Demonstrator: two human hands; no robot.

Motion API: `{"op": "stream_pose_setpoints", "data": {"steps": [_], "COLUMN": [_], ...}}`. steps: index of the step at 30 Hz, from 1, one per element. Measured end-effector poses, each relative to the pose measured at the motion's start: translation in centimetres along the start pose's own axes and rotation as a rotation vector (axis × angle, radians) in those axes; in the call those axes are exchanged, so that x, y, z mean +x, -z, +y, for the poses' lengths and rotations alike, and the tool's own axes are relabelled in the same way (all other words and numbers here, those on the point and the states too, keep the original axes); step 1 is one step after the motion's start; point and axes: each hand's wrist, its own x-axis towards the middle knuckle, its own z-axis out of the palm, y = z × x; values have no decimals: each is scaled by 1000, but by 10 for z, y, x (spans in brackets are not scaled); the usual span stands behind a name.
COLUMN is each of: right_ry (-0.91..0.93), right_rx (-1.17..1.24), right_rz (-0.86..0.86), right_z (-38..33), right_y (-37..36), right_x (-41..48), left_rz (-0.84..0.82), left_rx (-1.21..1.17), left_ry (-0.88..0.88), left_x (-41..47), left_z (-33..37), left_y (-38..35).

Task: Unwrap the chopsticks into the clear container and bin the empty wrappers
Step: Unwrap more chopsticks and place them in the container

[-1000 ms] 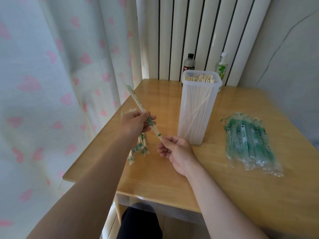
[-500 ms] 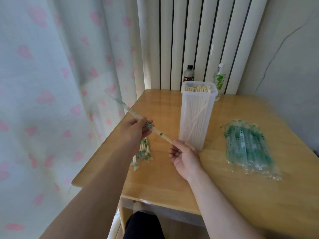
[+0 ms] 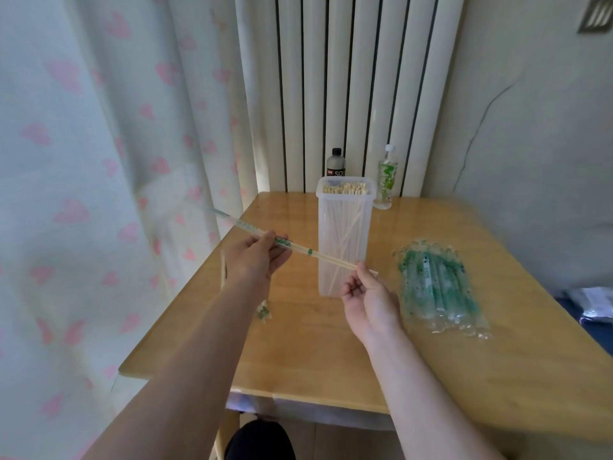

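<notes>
A pair of chopsticks (image 3: 331, 258) stretches between my hands above the table, partly out of its clear green-printed wrapper (image 3: 242, 225). My left hand (image 3: 255, 257) grips the wrapper end. My right hand (image 3: 365, 293) pinches the bare wooden tips in front of the tall clear container (image 3: 345, 240), which stands upright and holds several unwrapped chopsticks. A pile of wrapped chopsticks (image 3: 438, 287) lies on the table to the right. A few more wrapped ones (image 3: 263, 312) show under my left forearm.
The wooden table (image 3: 331, 360) stands in a corner against a white radiator (image 3: 348, 88). A dark bottle (image 3: 336, 162) and a green-labelled bottle (image 3: 387, 177) stand behind the container. A heart-print curtain (image 3: 99, 161) hangs close on the left.
My hands have drawn apart, so more bare chopstick shows outside the wrapper. Both hands sit higher and further right, and the view has tilted up.
</notes>
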Motion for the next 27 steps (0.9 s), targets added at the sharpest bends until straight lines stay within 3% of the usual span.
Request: {"op": "stream_pose_setpoints", "data": {"steps": [6, 11, 20, 27], "right_ry": [87, 223, 371, 589], "right_rx": [-7, -73, -222, -405], "right_rz": [-37, 9, 17, -94], "right_z": [-23, -66, -107, -151], "right_y": [-7, -10, -23, -79], "right_x": [-16, -21, -17, 0], "left_rz": [-46, 31, -42, -118], "left_rx": [-64, -33, 129, 401], "left_ry": [60, -26, -180, -246], "left_x": [-18, -19, -19, -14], "left_z": [-11, 14, 57, 49], "left_y": [-22, -34, -75, -81]}}
